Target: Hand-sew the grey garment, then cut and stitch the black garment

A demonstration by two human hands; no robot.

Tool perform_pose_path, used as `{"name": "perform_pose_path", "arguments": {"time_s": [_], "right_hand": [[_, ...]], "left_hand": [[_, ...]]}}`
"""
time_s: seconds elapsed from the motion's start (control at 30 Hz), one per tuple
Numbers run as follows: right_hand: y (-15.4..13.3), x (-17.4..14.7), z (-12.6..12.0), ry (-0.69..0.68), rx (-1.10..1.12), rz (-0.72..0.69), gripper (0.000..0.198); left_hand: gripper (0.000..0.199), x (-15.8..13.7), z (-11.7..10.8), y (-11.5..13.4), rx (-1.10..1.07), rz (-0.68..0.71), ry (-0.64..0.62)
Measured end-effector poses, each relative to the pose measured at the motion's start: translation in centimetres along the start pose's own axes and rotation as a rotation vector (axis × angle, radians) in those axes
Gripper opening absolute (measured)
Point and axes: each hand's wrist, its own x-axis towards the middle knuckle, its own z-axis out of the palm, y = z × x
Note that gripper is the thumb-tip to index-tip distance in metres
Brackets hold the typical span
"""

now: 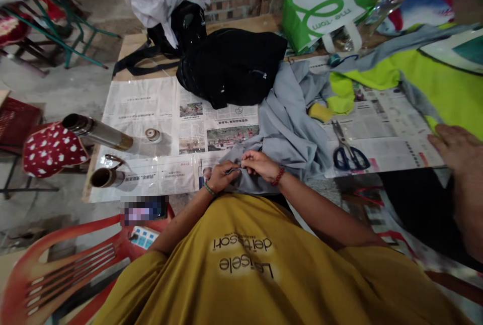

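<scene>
Grey cloth [298,124], near edge pinched in left hand [222,176], spreads beyond it. Right hand [261,165], just beside, also pinched, contents unclear. Scissors [344,147], farther right, might snag the cloth if it's dragged that way.

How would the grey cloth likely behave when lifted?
The grey cloth would probably sag, given its loose folds. It looks thin, so likely light. Lifting its far end might tug the left hand and right hand at its near end.

We've got grey cloth [290,118], rumpled, heavily creased, near edge pinched up, rest sprawled just left of the scissors [344,145].
</scene>
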Motion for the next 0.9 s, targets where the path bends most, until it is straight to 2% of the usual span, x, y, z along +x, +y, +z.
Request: {"name": "perform_pose_path", "arguments": {"time_s": [0.13,0.33,0.5,0.67,0.83,0.9], "right_hand": [[0.3,-0.3,-0.3,-0.096,0.021,0.029,0.018],[0.9,0.0,0.0,0.004,0.19,0.027,0.029],[0.6,-0.4,0.2,-0.021,0.053,0.029,0.02],[1.0,0.0,0.8,0.121,0.027,-0.121,0.021],[0.1,1.5,0.0,0.288,0.267,-0.171,0.031],[-0.9,1.6,-0.8,0.269,0.318,-0.187,0.034]], "left_hand": [[0.017,0.1,-0.1,0.2,0.0,-0.004,-0.012],[0.017,0.1,-0.2,0.3,-0.013,0.006,-0.007],[0.02,0.1,-0.2,0.3,-0.009,-0.006,-0.013],[0.028,0.2,-0.2,0.1,-0.014,0.001,0.001],[0.028,0.1,-0.3,-0.1,-0.029,0.025,-0.029],[0.026,0.1,-0.3,-0.1,-0.041,0.015,-0.03]]}}
